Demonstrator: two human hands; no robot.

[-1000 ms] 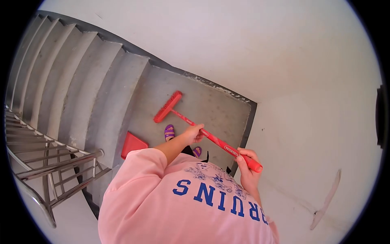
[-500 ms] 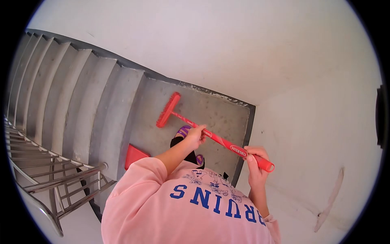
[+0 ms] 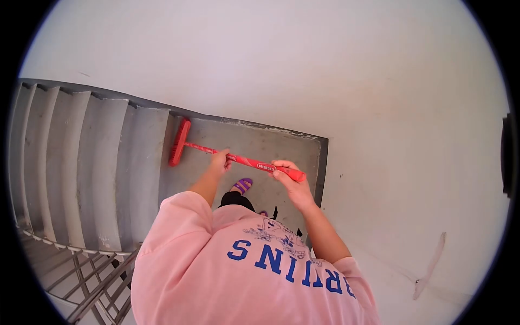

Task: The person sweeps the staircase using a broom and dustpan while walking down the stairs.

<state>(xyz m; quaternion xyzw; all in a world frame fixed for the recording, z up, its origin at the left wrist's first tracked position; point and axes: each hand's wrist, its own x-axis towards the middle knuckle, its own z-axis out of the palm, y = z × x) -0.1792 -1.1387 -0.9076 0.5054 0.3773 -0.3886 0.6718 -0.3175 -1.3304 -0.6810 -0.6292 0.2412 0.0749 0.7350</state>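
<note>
A red push broom point(image 3: 247, 161) slants across the middle of the view, held in both of my hands. My left hand point(image 3: 221, 162) is closed around the handle partway down. Close to the handle's end, my right hand point(image 3: 293, 182) grips with thumb and fingers. The bristled broom head point(image 3: 180, 142) lies on the grey landing floor point(image 3: 281, 143), beside the edge of the lowest visible stair step. My foot in a purple sandal point(image 3: 243, 185) stands just below the handle.
Grey stairs point(image 3: 111, 168) run along the left. A metal railing point(image 3: 92, 271) fills the lower left. White walls point(image 3: 390, 108) border the landing at the top and right, with a dark painted base strip point(image 3: 322, 168).
The broom head has moved left across the landing to the stair edge, and both hands have shifted left and up with the handle. The red dustpan at lower left is no longer visible.
</note>
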